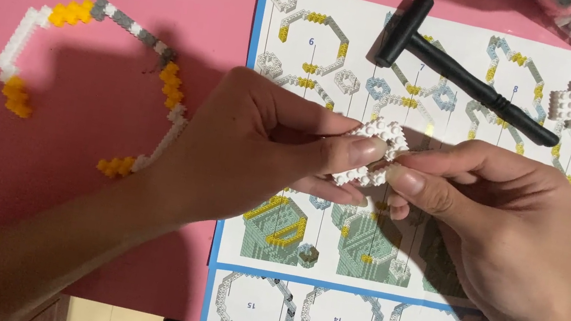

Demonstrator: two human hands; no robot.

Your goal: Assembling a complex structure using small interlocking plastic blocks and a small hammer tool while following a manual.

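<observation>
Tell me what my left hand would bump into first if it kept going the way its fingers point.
The left hand points right, so it would likely meet the right hand first, just past the white brick piece both hands pinch.

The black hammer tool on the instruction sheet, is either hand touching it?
Apart. The head view shows the black hammer tool lying on the instruction sheet above both hands; the right hand and left hand pinch a small white brick ring instead.
</observation>
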